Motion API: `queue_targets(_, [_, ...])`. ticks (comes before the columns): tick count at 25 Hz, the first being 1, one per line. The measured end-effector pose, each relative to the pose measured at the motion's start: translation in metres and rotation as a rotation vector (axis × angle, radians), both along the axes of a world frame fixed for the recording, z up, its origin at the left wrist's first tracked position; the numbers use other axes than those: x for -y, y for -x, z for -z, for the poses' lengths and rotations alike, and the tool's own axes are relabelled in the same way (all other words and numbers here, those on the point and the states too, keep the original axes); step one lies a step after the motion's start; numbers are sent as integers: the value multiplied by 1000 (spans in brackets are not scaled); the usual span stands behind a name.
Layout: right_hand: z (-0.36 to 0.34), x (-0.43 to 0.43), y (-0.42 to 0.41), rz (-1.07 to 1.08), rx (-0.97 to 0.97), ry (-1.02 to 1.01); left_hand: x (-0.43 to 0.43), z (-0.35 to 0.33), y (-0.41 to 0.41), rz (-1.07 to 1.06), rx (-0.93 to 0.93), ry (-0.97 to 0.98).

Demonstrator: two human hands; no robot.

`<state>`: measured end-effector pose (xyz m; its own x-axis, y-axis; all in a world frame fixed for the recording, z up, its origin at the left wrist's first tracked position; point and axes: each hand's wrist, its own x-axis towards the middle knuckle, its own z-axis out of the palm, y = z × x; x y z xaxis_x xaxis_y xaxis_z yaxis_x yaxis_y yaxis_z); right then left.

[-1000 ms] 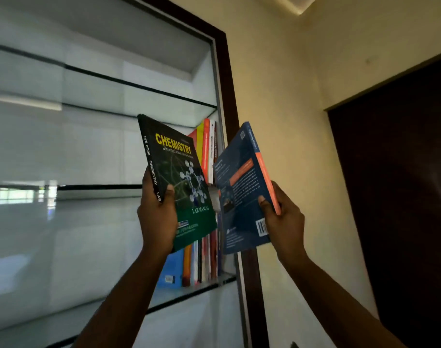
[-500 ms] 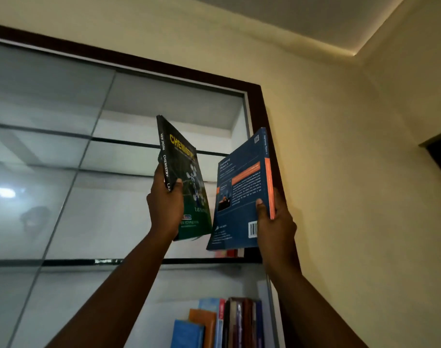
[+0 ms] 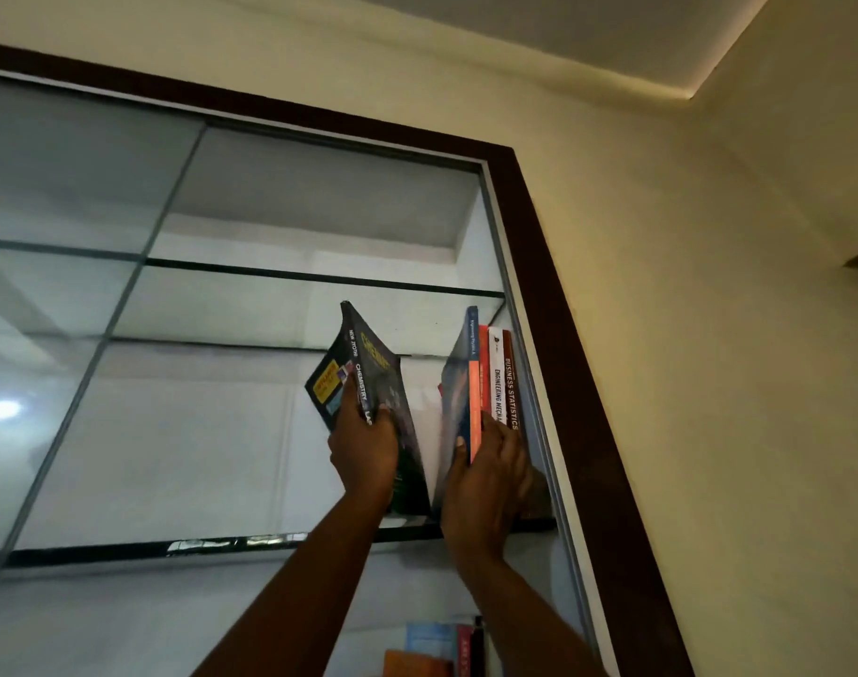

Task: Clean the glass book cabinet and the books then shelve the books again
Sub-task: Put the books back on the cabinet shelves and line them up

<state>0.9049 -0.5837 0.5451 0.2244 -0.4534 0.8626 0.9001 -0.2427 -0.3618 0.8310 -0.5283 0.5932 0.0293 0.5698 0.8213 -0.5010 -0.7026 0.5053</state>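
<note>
Gripping the tilted chemistry book [image 3: 376, 364] at frame centre in the curled left hand [image 3: 363, 452], pinching the blue book [image 3: 459, 393] in the right hand [image 3: 485, 476]

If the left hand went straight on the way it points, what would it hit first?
Probably the cabinet's pale back wall, behind the dark green chemistry book the left hand grips; depth is unclear.

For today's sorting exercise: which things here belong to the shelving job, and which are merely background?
Job: chemistry book, blue book, left hand, right hand, glass shelf, shelved books.
Background: wall, ceiling.
</note>
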Motion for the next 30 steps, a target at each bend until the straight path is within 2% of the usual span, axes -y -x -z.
queue_targets(4, [-2, -14, -19, 162, 44, 51, -10, 3, -30, -21, -56, -47])
queue_targets(6, [-2, -13, -22, 196, 45, 129, -9, 2, -41, 46, -175, -126])
queue_targets(9, [-3, -4, -28, 158, 53, 347, 0, 6, -33, 583, -494, -210])
queue_targets(10, [-3, 0, -30, 146, 53, 424, 3, 8, -24, 661, -591, -247])
queue_targets(12, [-4, 11, -30, 140, 50, 573, -2, 8, -5, 532, -716, -354])
queue_targets(15, [-4, 27, -35, 198, 74, 712, -28, 17, 20, 215, -735, -591])
queue_targets(18, [-5, 45, -41, 267, 202, 759, -59, 38, 35, -457, -838, -890])
queue_targets(19, [-6, 48, -42, 279, 268, 785, -66, 45, 37, -632, -853, -934])
queue_targets(20, [-8, 48, -44, 291, 332, 822, -68, 51, 40, -718, -834, -965])
queue_targets(22, [-11, 44, -50, 304, 414, 902, -68, 55, 39, -744, -777, -980])
queue_targets(25, [-15, 38, -59, 282, 439, 922, -68, 52, 30, -735, -672, -993])
queue_targets(30, [-18, 42, -56, 287, 440, 970, -72, 51, 29, -768, -647, -1001])
